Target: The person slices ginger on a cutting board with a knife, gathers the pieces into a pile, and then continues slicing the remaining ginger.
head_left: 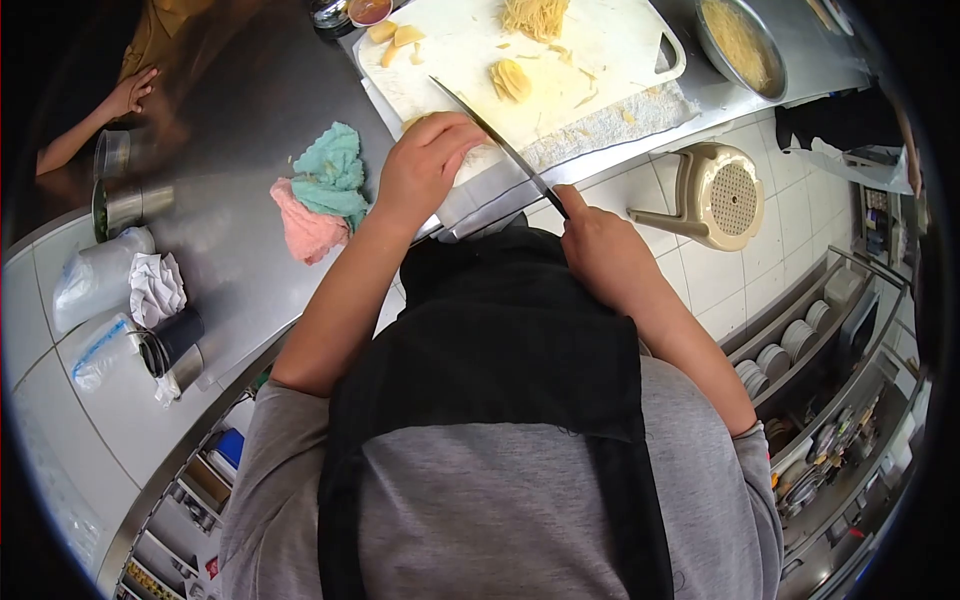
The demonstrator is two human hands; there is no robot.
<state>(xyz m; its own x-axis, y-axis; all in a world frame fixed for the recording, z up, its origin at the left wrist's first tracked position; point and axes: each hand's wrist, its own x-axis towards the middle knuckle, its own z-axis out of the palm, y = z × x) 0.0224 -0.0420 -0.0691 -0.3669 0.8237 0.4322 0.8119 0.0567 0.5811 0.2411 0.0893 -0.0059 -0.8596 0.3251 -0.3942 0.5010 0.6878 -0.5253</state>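
My right hand point(607, 248) grips the black handle of a long kitchen knife point(503, 142). Its blade slants up and left over the front part of a white cutting board point(620, 62). Close beside the blade, my left hand point(432, 155) has its fingers bent together at the board's near left edge; what lies under them is mostly hidden. A fanned stack of thin pale-yellow slices point(511, 80), which look like potato, rests beyond the knife. Behind it sits a heap of thin yellow shreds point(537, 18). Larger yellow pieces point(396, 40) lie at the board's left corner.
A metal bowl point(779, 82) of yellow shreds stands right of the board. Under the board is a white towel point(610, 125). Green point(333, 170) and pink cloths point(305, 222) lie left on the steel counter. Another person's hand point(130, 92) is far left. A beige stool point(728, 195) stands right.
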